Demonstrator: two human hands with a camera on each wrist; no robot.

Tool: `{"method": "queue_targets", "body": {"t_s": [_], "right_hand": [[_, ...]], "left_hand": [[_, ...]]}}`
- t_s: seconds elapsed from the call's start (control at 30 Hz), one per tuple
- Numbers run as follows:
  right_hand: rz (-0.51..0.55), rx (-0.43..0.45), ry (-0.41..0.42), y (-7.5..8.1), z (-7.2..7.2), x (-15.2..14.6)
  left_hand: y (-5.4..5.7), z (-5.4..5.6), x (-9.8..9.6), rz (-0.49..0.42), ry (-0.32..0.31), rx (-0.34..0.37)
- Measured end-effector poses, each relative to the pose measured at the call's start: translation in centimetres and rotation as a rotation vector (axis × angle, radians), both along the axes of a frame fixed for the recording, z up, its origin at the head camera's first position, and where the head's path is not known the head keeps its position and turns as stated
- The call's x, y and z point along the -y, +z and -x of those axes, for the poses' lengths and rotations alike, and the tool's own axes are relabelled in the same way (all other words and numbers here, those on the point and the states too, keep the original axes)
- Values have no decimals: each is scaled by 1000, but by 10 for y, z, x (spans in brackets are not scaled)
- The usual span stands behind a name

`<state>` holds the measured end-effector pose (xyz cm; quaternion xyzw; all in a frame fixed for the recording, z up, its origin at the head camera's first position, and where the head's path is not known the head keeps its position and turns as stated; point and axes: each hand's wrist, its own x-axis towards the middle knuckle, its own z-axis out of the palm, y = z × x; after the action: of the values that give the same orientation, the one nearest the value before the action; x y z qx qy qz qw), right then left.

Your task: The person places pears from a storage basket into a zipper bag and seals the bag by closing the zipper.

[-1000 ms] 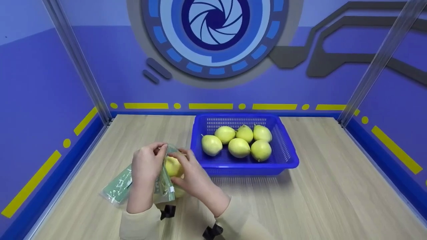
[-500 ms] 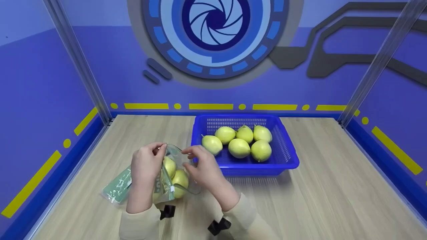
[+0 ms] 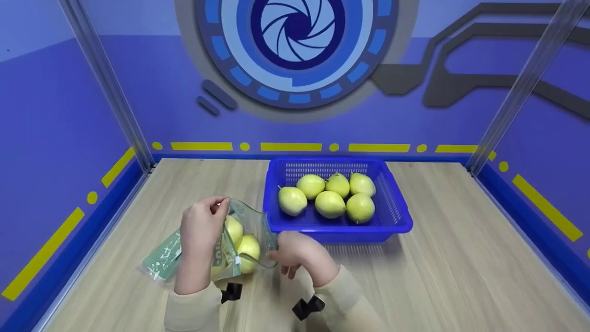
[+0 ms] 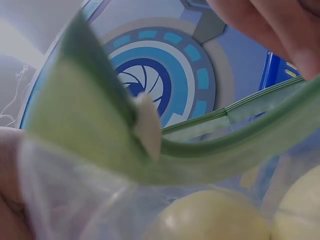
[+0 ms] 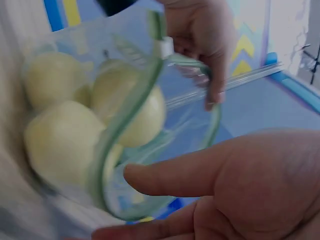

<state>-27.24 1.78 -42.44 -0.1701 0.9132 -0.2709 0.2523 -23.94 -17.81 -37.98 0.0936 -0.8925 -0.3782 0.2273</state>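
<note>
A clear zip bag (image 3: 251,216) with a green zip rim stands with its mouth wide, facing right. Its white slider (image 5: 165,48) shows in the right wrist view. Inside are three yellow-green pears (image 5: 67,137). My left hand (image 3: 200,230) pinches the bag's far upper rim between thumb and fingers. On the other side, my right hand (image 3: 302,256) is at the near right rim. In the right wrist view its thumb and fingers are spread apart around the rim and hold no pear; whether they touch the film I cannot tell.
Behind my right hand stands a blue plastic basket (image 3: 341,229) holding several pears (image 3: 330,204). A flat green printed packet (image 3: 161,258) lies left of the bag, partly hidden by my left forearm. Blue panels (image 3: 138,101) enclose the wooden table (image 3: 442,258).
My right hand has come away from the pear in the bag, moved right, then down to the near rim. The bag mouth has widened. The left hand keeps its place.
</note>
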Motion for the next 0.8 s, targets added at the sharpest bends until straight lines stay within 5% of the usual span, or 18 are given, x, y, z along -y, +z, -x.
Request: {"method": "queue_targets", "body": {"t_s": [0.13, 0.27, 0.47, 0.63, 0.8], "right_hand": [[50, -17, 60, -5, 6, 6], [181, -90, 90, 6, 8, 9], [426, -169, 60, 40, 14, 20], [574, -141, 1, 71, 24, 36], [700, -142, -25, 96, 31, 53]], "left_hand": [[1, 1, 4, 8, 21, -22], [10, -2, 15, 6, 62, -63], [40, 0, 38, 31, 121, -150], [67, 2, 59, 43, 170, -138], [86, 0, 83, 33, 283, -137]]}}
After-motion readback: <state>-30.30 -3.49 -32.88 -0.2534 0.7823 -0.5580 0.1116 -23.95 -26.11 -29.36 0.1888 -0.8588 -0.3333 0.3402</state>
